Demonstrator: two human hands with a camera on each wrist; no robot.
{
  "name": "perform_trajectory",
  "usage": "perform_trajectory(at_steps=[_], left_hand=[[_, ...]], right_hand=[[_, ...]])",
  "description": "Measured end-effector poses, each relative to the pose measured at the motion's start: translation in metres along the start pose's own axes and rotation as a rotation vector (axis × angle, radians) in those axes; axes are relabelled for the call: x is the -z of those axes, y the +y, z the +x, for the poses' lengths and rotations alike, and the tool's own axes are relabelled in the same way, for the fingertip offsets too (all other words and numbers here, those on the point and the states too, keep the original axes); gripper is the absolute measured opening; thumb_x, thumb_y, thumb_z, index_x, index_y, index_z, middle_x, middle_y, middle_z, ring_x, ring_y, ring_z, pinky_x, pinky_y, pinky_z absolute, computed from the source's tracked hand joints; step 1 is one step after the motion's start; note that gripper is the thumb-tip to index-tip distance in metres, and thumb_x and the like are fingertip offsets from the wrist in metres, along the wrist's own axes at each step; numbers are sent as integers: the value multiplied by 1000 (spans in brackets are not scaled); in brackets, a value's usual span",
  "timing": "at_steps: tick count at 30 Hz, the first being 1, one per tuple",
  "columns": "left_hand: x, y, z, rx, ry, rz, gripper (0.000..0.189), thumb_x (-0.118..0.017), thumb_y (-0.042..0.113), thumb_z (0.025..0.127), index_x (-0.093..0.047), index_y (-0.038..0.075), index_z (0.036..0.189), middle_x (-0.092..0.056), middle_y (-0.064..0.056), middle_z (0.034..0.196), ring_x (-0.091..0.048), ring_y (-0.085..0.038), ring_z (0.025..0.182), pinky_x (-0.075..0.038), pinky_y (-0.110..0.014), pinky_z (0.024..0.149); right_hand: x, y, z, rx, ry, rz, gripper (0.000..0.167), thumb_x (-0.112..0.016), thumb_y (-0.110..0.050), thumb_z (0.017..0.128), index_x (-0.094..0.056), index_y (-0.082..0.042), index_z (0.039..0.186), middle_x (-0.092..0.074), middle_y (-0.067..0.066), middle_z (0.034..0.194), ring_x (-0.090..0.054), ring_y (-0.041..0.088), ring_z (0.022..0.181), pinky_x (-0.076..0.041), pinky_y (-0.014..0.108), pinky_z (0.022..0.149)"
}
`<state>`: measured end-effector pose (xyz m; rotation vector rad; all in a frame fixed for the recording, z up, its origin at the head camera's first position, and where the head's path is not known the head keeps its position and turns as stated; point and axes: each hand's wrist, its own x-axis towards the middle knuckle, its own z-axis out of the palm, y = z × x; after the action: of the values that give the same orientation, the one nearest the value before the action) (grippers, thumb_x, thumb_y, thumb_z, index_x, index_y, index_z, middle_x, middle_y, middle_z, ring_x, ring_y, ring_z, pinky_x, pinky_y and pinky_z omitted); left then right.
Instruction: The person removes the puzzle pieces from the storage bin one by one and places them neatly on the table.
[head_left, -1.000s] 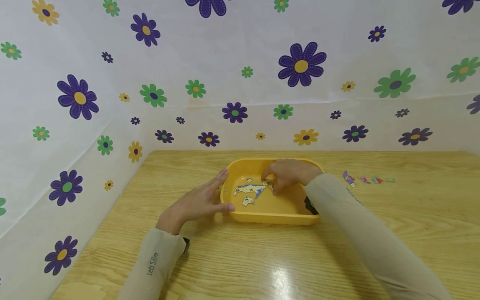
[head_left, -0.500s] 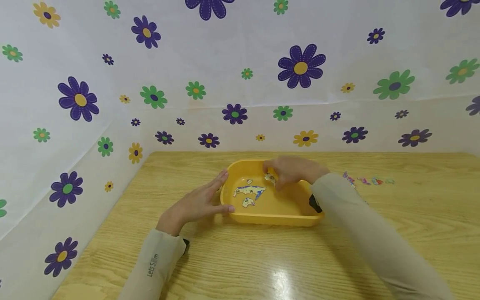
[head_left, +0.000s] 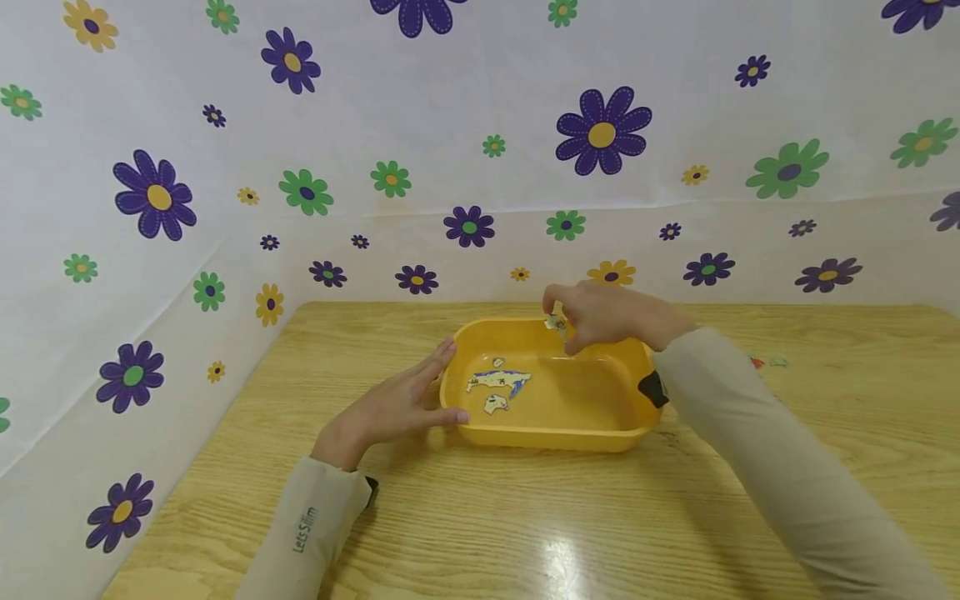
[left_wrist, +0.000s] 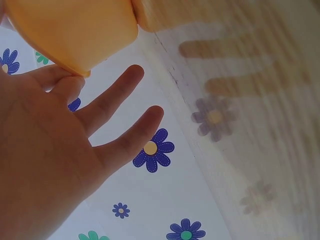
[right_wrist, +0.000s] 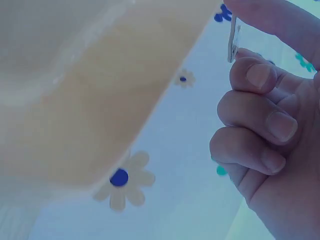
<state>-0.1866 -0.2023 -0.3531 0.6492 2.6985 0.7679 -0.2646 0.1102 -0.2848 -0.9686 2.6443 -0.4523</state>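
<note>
My right hand (head_left: 603,315) pinches a small flat cream cut-out (head_left: 556,323) between thumb and index finger, up over the far rim of a yellow plastic tub (head_left: 555,437). In the right wrist view the cut-out (right_wrist: 233,40) shows edge-on, and the other fingers are curled in. My left hand (head_left: 390,421) touches the tub's left end with straight fingers, its thumb on the front corner. Inside the tub lie a long cream-and-blue cut-out (head_left: 491,379), a smaller cream one (head_left: 496,404) and a tiny one (head_left: 498,362).
The tub stands on a wood-grain table (head_left: 480,517). Small colourful flat pieces, one of them green (head_left: 778,362), lie to the right, partly hidden by my right sleeve (head_left: 780,450). A white sheet with printed flowers (head_left: 420,150) closes off the back and left.
The right hand has lifted the cream cut-out from the tub floor, moving up and right to the far rim. The left hand has stayed at the tub's left end.
</note>
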Motion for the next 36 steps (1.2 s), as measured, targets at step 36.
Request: perform_trajectory(at_steps=[36], left_hand=[[0,1,0,14,-13,11,106,-66,66,89,-10,17,165,-2,3,170,-13,-31,154,-19,-57,120]], right_hand=[[12,100,-98,-120,147,88,50,-80,-8,81,-53,1,121,-44,-1,65,-40,14,56,-34,28,54]])
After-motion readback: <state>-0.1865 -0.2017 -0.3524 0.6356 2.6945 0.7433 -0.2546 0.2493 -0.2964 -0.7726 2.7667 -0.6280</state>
